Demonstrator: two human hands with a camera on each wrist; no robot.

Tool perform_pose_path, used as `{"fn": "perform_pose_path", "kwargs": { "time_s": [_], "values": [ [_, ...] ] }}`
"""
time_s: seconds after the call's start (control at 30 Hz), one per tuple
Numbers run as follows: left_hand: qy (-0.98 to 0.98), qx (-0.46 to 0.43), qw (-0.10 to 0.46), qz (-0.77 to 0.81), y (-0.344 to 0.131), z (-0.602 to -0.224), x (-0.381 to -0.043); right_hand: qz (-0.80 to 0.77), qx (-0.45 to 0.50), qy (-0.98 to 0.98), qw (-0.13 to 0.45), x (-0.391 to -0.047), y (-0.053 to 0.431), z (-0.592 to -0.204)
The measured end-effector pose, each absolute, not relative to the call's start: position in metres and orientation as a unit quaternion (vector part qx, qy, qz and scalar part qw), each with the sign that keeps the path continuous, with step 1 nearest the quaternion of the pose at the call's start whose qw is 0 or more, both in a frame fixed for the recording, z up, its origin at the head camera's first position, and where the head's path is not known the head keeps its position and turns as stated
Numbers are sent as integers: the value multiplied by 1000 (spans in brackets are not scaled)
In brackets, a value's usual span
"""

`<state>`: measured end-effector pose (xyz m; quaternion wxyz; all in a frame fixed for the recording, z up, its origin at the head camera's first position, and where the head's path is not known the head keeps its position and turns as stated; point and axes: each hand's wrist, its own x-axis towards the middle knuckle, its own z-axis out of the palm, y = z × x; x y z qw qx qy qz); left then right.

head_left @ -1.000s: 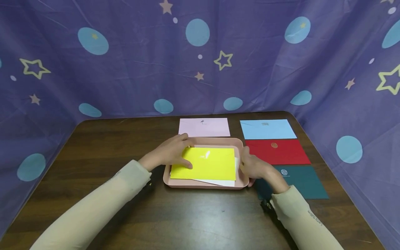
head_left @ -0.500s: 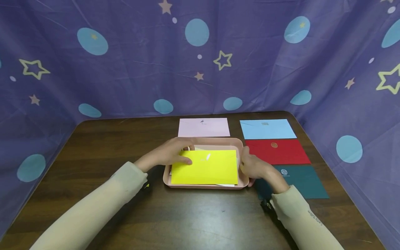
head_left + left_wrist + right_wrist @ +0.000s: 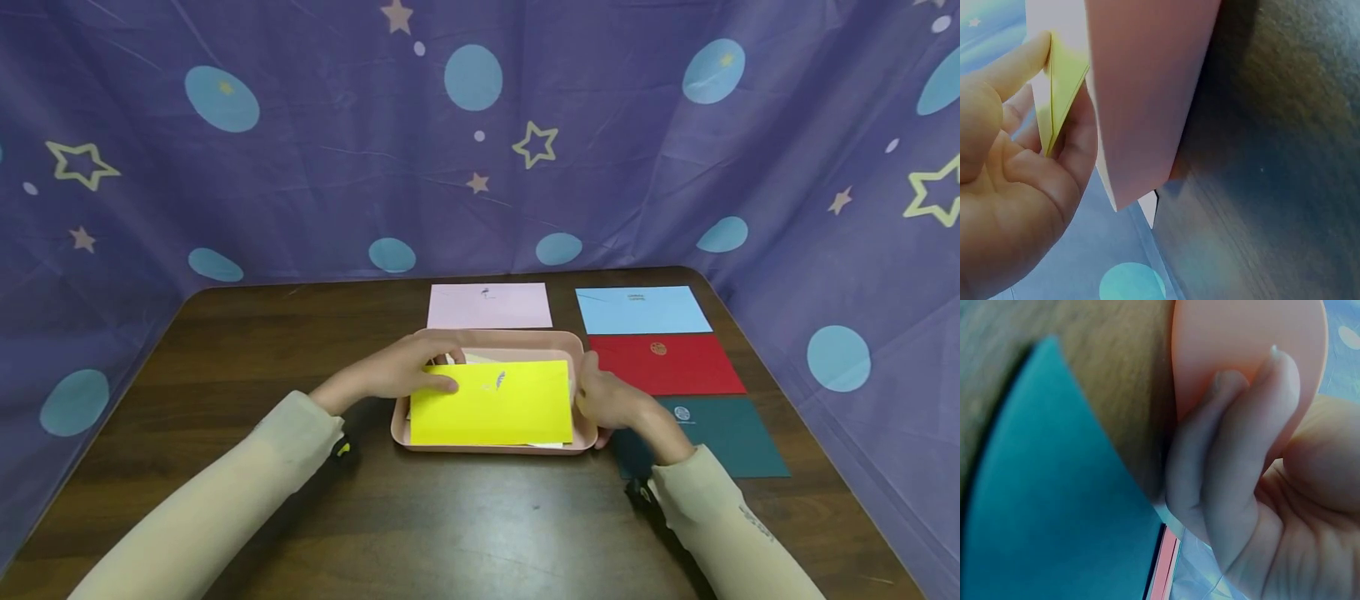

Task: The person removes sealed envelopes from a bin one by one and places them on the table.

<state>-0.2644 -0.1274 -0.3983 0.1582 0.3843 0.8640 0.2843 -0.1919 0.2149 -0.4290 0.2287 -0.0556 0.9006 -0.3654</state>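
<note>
My left hand (image 3: 408,367) pinches the left end of a yellow envelope (image 3: 491,408), thumb on its face and fingers behind its far edge. The envelope has a small feather mark and tilts up at the back, over the pink tray (image 3: 525,340). In the left wrist view the yellow corner (image 3: 1057,103) sits between thumb and fingers, beside the tray wall (image 3: 1147,94). White paper shows under the envelope near the tray's front. My right hand (image 3: 611,400) grips the tray's right side; the right wrist view has its fingers (image 3: 1241,450) against the outer wall.
Right of the tray lie a light blue envelope (image 3: 643,311), a red one (image 3: 675,367) and a dark green one (image 3: 727,442), partly behind the right hand. A pale pink envelope (image 3: 491,308) lies behind the tray. A patterned purple cloth (image 3: 337,167) hangs behind the table.
The yellow envelope's far edge has lifted and the envelope has come toward the front of the tray. My left hand has drawn slightly left. The right hand stays on the tray.
</note>
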Motion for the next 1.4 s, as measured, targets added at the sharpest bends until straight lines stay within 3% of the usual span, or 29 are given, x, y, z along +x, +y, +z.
{"fn": "perform_pose_path", "kwargs": {
  "time_s": [0.7, 1.03, 1.4],
  "values": [
    [857, 263, 250, 366, -154, -401, -243, -360, -55, 901, 237, -192, 215, -427],
    [829, 239, 255, 436, -159, -408, -234, -362, -55, 900, 237, -195, 215, -429],
    [823, 154, 196, 510, -166, -404, -237, -358, -56, 902, 236, -195, 216, -429]
  ]
}}
